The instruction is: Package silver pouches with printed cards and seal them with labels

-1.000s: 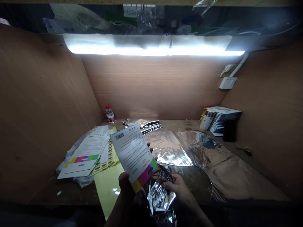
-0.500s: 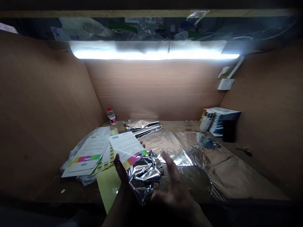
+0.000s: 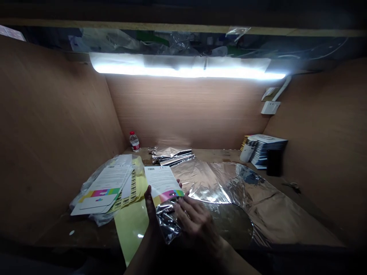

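Note:
My left hand (image 3: 151, 208) is closed around a white printed card (image 3: 161, 180) with a barcode, a colourful band and a hang hole at its near end. Crinkled silver foil packaging (image 3: 168, 223) lies under and below the card, in the same grip. Across the foil, at the card's near edge, rest the stretched fingers of my right hand (image 3: 197, 219); its thumb is hidden. To the left, similar cards (image 3: 107, 183) lie on a clear plastic bag, beside yellow label sheets (image 3: 133, 187).
Flat silver foil bags (image 3: 206, 177) cover the middle and right of the bench, with more foil (image 3: 172, 154) stacked behind. A small bottle (image 3: 134, 142) stands back left. Back right are stacked booklets (image 3: 266, 151), a white cylinder (image 3: 248, 150) and a black phone-like slab (image 3: 274, 162).
My right hand has come left and down onto the foil, its fingers closer together than before. The held card has shifted slightly right and more upright. The camera view has tilted a little.

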